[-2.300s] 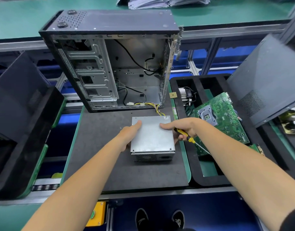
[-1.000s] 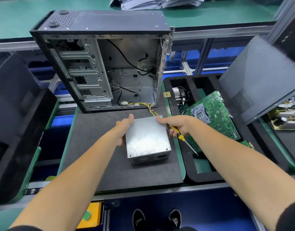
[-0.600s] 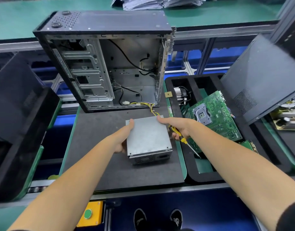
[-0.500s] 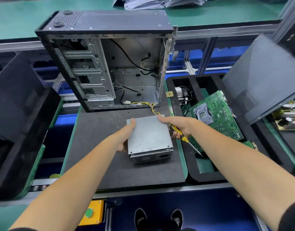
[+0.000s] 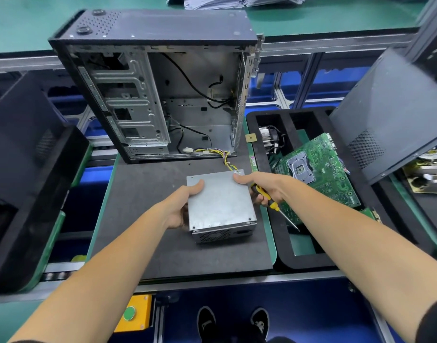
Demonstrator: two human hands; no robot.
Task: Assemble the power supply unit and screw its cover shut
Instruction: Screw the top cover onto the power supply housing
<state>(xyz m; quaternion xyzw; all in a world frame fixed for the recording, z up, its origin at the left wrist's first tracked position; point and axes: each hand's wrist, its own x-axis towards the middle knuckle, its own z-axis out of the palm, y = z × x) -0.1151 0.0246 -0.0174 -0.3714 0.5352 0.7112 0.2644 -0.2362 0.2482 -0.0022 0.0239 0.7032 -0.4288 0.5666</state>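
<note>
Head view: the power supply unit [image 5: 221, 203] sits on the bench [image 5: 143, 194] mat, at 6 o'clock from the open case [image 5: 160, 95]. My left hand [image 5: 180, 206] grips its left edge. My right hand [image 5: 264, 185] presses its far-right corner while clamping the screwdriver [image 5: 270, 200]. I judge the unit rigid, heavy and smooth; hold opposite side walls.

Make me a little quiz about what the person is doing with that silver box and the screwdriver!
1. True or false: both hands touch the silver box.
2. Which hand holds the yellow screwdriver? A) left hand B) right hand
3. Fill in: the yellow wires run from the box into the open computer ____.

Key: 1 true; 2 B; 3 case.
</note>
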